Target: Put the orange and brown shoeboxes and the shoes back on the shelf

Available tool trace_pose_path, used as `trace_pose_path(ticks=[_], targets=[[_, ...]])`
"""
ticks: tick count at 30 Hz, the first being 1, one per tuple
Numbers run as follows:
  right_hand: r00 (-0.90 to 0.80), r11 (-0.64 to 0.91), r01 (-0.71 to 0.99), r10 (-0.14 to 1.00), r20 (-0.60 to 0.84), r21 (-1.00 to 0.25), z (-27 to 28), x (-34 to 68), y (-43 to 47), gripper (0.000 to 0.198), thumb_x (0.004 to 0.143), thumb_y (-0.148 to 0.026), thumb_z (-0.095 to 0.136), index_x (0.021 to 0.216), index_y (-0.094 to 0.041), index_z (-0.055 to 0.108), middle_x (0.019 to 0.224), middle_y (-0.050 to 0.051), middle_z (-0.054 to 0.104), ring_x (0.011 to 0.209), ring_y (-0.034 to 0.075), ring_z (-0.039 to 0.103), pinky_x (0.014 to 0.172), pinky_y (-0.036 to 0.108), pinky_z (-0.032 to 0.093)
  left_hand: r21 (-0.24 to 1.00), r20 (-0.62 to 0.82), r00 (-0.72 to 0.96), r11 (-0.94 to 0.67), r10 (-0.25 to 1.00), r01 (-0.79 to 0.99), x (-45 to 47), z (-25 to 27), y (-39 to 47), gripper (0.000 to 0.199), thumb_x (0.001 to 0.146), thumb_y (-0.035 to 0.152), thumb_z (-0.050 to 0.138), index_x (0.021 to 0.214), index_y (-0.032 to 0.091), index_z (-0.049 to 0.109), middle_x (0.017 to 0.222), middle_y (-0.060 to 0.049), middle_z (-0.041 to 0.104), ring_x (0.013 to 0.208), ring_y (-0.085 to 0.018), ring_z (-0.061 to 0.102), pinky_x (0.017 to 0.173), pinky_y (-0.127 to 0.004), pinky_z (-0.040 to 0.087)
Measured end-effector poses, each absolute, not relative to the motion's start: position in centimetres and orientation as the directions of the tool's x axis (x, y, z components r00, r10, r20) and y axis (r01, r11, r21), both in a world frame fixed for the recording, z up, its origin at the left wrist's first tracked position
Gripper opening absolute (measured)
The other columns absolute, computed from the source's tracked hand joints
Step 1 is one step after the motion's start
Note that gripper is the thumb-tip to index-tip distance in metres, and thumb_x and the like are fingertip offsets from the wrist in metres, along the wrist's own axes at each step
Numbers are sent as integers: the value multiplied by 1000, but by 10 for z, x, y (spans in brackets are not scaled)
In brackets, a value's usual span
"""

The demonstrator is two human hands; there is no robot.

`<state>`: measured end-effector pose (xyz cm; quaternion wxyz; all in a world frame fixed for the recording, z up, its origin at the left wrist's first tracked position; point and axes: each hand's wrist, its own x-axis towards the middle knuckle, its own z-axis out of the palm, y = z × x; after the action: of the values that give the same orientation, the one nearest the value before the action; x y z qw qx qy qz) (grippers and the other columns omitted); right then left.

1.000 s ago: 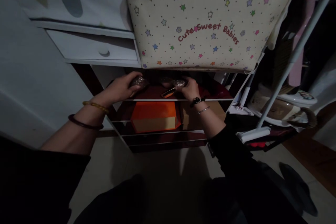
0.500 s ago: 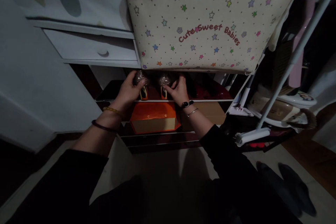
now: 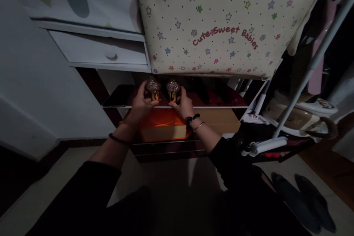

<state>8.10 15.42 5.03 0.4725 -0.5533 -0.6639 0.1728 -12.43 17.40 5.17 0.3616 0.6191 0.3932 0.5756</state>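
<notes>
The left hand (image 3: 139,106) is partly curled, thumb and fingers holding the left glittery shoe (image 3: 153,84) from its outer side; the right hand (image 3: 184,106) grips the right glittery shoe (image 3: 173,85) likewise. Both shoes stand just beside each other near the front edge of the dark red shelf (image 3: 163,99). Below sit an orange box (image 3: 160,132) and a brown box (image 3: 219,120); above is a star-patterned fabric bin (image 3: 215,14).

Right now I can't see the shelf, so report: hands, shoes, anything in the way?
Left hand on left glittery shoe, right hand on right glittery shoe. Pair side by side near shelf's front edge. Star-print fabric bin close above.
</notes>
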Motion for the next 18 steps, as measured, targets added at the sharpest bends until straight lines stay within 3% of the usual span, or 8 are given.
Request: trace_pose_path(ticks=[7, 14, 18], targets=[[64, 305, 617, 899, 432, -726, 50, 82, 155, 100, 80, -27, 85, 163, -19, 30, 96, 2, 74, 101, 25, 71, 98, 37, 48, 895, 446, 60, -447, 893, 4, -123, 50, 178, 119, 64, 14, 84, 167, 26, 24, 159, -19, 51, 113, -26, 73, 102, -42, 61], [43, 302, 631, 906, 422, -715, 50, 85, 157, 101, 81, -26, 85, 163, -16, 27, 92, 1, 73, 95, 25, 72, 93, 37, 51, 871, 491, 80, -489, 868, -35, -125, 40, 192, 118, 63, 15, 83, 165, 29, 27, 159, -16, 51, 112, -24, 73, 93, -37, 64], [37, 310, 630, 904, 426, -712, 49, 84, 159, 104, 82, -29, 86, 164, -16, 25, 100, 6, 75, 101, 26, 72, 95, 38, 51, 831, 551, 29, -551, 834, 78, -127, 33, 196, 110, 67, 15, 80, 163, 30, 29, 150, -15, 56, 103, -19, 73, 86, -33, 64]])
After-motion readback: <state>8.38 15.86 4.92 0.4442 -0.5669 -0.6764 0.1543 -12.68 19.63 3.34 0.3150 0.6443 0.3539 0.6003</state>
